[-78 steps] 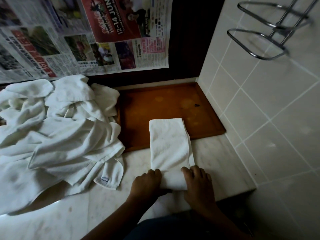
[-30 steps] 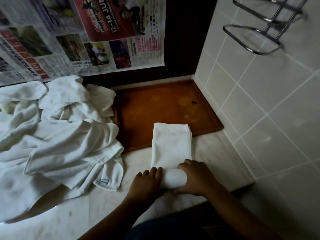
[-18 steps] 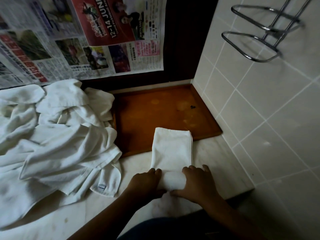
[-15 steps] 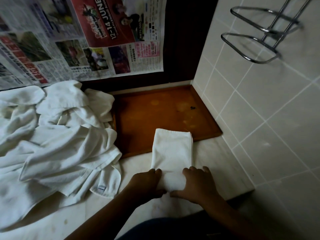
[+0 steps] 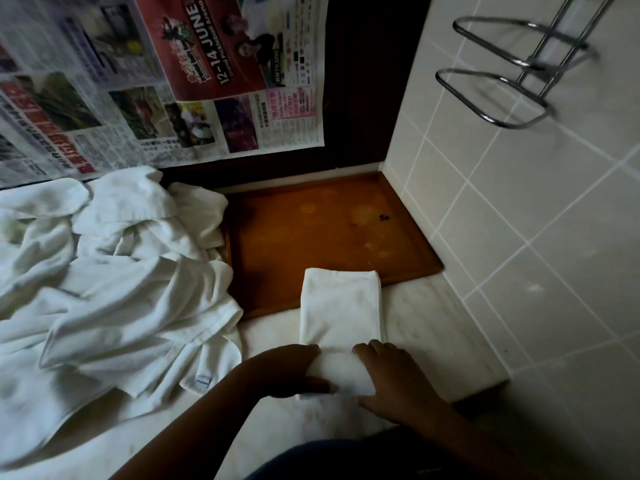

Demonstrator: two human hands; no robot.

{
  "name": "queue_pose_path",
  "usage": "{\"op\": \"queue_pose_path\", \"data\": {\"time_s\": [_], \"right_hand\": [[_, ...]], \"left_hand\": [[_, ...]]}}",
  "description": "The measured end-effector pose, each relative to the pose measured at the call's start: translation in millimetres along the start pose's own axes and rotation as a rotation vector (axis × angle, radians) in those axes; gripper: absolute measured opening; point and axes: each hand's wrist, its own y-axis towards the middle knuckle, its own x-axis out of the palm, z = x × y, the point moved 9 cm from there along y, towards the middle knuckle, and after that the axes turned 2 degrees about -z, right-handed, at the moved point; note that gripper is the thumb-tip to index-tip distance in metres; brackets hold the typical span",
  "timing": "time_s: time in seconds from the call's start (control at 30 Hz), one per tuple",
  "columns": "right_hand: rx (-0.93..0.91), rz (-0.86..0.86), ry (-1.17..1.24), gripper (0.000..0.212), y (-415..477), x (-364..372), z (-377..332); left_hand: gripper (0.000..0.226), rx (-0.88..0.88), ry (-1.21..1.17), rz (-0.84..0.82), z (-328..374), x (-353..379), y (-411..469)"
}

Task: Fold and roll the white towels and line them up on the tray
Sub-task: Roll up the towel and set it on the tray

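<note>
The fingers (image 5: 304, 348) of the left hand (image 5: 287, 370) are curled over one end of the towel (image 5: 341, 303), thumb tucked on the near side, and the right hand (image 5: 393, 374) clamps the other end the same way, so both hands grip a plump roll (image 5: 341, 373). Half a second ago the hands lay flatter on a thinner bundle. Since then the roll has thickened and the flat strip ahead of it has shortened. That suggests the rolling is well under way, with roughly half the strip left to take up. The strip's far end lies across the near rim of the brown tray (image 5: 311, 237), which holds no finished rolls yet. Left of the tray, a crumpled heap of white towels (image 5: 114, 289) waits on the pale marble bench (image 5: 433, 323) and overlaps the tray's left edge. Newspaper (image 5: 173, 81) covers the back wall. A tiled wall (image 5: 519, 237) closes the right side and carries a chrome wire rack (image 5: 512, 74).
</note>
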Motion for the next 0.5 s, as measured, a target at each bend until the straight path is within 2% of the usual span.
{"op": "queue_pose_path", "data": {"time_s": [0.1, 0.17, 0.23, 0.27, 0.3, 0.37, 0.43, 0.5], "right_hand": [[0.003, -0.028, 0.089, 0.078, 5, 0, 6], [-0.003, -0.039, 0.121, 0.078, 8, -3, 7], [-0.010, -0.042, 0.153, 0.076, 11, -3, 8], [-0.011, -0.046, 0.175, 0.076, 12, -2, 9], [-0.010, -0.050, 0.198, 0.077, 13, -2, 10], [-0.005, -0.054, 0.226, 0.075, 15, -4, 11], [-0.013, -0.077, 0.219, 0.070, 16, -5, 8], [-0.011, -0.093, 0.196, 0.068, 17, -4, 7]], "left_hand": [[0.083, -0.002, -0.165, 0.002, 2, 0, -2], [0.072, -0.047, -0.149, 0.091, 3, -4, -3], [0.055, -0.037, 0.066, 0.286, 12, -19, -10], [0.052, 0.028, 0.220, 0.411, 22, -24, -15], [0.054, 0.124, 0.351, 0.531, 33, -24, -23], [0.068, 0.265, 0.543, 0.595, 44, -6, -29], [0.086, 0.234, 0.600, 0.538, 38, 13, -22], [0.097, 0.143, 0.530, 0.463, 28, 19, -11]]}}
